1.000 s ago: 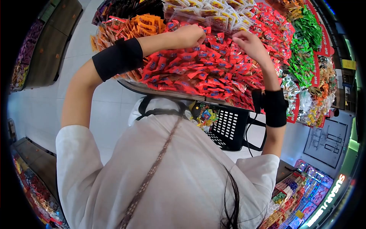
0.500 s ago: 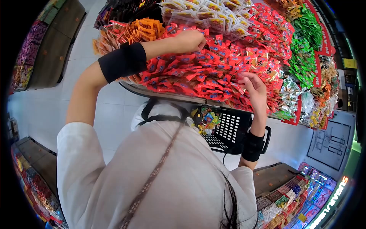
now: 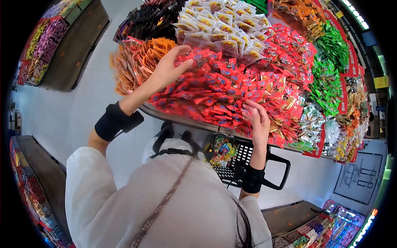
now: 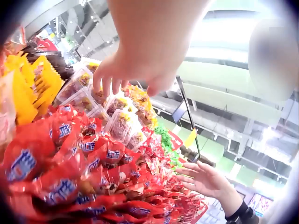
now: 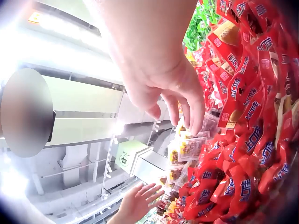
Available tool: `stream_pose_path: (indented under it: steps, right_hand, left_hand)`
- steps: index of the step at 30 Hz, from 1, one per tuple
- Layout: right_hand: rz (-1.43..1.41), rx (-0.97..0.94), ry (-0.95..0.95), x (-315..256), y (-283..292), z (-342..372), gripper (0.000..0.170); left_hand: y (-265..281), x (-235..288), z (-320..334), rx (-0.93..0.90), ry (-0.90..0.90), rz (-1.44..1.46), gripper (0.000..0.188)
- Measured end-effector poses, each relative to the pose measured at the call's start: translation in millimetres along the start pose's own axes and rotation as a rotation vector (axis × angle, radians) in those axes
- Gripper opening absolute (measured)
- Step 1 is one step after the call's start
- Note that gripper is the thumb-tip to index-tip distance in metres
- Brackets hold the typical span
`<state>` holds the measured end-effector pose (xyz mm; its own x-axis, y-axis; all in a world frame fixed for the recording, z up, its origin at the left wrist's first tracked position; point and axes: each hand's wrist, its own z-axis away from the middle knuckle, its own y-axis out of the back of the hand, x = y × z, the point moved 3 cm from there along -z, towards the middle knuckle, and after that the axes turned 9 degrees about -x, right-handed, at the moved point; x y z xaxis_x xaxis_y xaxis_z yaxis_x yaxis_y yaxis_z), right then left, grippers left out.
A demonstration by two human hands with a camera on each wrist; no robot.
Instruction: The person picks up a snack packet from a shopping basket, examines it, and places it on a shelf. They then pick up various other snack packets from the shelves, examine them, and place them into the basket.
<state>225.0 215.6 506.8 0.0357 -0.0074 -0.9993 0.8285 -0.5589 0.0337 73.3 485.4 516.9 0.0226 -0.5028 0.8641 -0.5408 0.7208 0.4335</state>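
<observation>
Red snack packets with blue lettering (image 3: 215, 84) are heaped across the display. Over the upper left of the heap is my left hand (image 3: 171, 68), fingers spread and loosely bent, with nothing seen in it. Lower on the right side hangs my right hand (image 3: 258, 124), its relaxed fingertips at the edge of the red packets. The left wrist view has the left hand (image 4: 145, 65) above clear-and-white packets (image 4: 122, 122). In the right wrist view the right hand (image 5: 163, 84) droops beside the red packets (image 5: 247, 154), fingers loosely bent and holding nothing visible.
Orange packets (image 3: 157, 53) and dark packets (image 3: 155, 20) lie at the left end of the display, green ones (image 3: 328, 82) at the right. A black basket (image 3: 244, 155) containing colourful packets stands below the front edge. Other display stands (image 3: 78, 45) flank the floor.
My left hand has moved left and its fingers have opened out. My right hand has come down from the upper packets toward the front edge. The head view has shifted a little.
</observation>
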Motion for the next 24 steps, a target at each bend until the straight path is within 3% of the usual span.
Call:
stream_pose_path:
  steps: [3,10,14,24]
  right_hand:
    - [-0.083,0.004,0.034,1.1,3.6,-2.0,0.028]
    - [-0.159,-0.102,-0.042,5.2,-3.8,-4.8,0.033]
    - [-0.148,-0.131,-0.014,8.8,-9.5,-9.8,0.037]
    - [-0.190,-0.123,0.051,6.2,-30.3,10.8,0.038]
  left_hand:
    - [3.6,-3.8,29.9,0.094,0.126,0.259,0.043]
    - [7.9,2.4,85.9,0.341,0.125,0.315,0.037]
    - [11.5,14.5,104.5,0.434,0.175,0.335,0.048]
    - [17.6,29.3,148.9,0.507,0.119,0.370,0.047]
